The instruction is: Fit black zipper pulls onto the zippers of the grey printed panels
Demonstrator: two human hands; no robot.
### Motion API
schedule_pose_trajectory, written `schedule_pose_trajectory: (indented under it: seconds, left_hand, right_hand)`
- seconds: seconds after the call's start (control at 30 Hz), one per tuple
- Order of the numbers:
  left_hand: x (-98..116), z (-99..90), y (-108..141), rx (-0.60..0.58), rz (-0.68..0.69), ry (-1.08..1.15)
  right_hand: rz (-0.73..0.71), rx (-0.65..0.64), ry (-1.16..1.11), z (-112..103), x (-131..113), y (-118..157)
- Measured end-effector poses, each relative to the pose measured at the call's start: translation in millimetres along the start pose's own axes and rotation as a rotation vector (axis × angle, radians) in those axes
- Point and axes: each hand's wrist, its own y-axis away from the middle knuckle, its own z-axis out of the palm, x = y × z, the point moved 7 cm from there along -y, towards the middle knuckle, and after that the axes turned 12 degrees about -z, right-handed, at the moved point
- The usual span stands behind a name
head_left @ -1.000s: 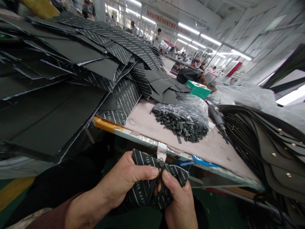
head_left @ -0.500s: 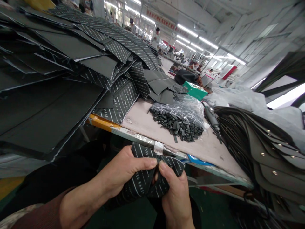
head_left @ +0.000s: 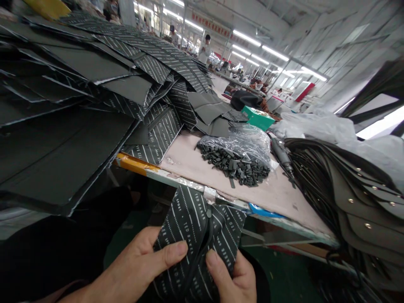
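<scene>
Between my hands is a dark lining fabric piece (head_left: 186,216) printed with white lines and lettering. A dark zipper (head_left: 202,252) runs down its middle, its two sides partly spread; a small slider (head_left: 208,210) sits near the top end. My left hand (head_left: 142,263) grips the left side, thumb on top and fingers hidden beneath. My right hand (head_left: 232,275) pinches the right side close to the zipper, thumb on top. The fabric's upper end is at the table's front edge; whether it touches cannot be told.
A clear plastic bag (head_left: 249,141) lies on the table (head_left: 179,160) with many small dark pieces (head_left: 240,166) spilling out. Stacked lining panels (head_left: 63,147) overhang at left. A grey hand tool (head_left: 281,155), a green box (head_left: 259,118) and dark strips with studded flaps (head_left: 350,181) are at right.
Both hands have moved down along the fabric, away from its upper end. The bunched fabric is now stretched flatter, showing the zipper and slider.
</scene>
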Motion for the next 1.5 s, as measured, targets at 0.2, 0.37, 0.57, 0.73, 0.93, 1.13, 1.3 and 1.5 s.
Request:
schedule_pose_trajectory:
  seconds: [0.2,0.37,0.57,0.73,0.93,1.13,1.3,1.5]
  left_hand:
    - [19,9.7,6,0.079,0.003,-0.075]
    - [-2,-7.9,15,0.28,-0.066,-0.072]
    - [7,-4.2,10,0.235,-0.038,-0.066]
    - [45,9.1,0,0.14,0.071,-0.02]
    - [40,9.1,-9,0.084,0.15,-0.056]
    - [46,7.5,-9,0.159,0.255,-0.072]
    - [67,10.4,-30,0.121,0.284,-0.027]
    - [51,2.9,11,0.086,0.363,-0.048]
  right_hand:
    - [0.053,-0.081,0.071,0,-31,-15]
    - [0.087,-0.042,0.131,-13,-19,-7]
    - [0.062,-0.062,-0.001,16,-34,-12]
    - [-0.048,-0.119,-0.028,31,-66,-42]
    - [-0.168,-0.265,0.111,29,-69,-52]
    - [-0.228,-0.116,0.084,22,-67,-58]
    - [-0.291,-0.085,0.142,27,-79,-84]
    - [-0.351,-0.102,0.175,32,-85,-66]
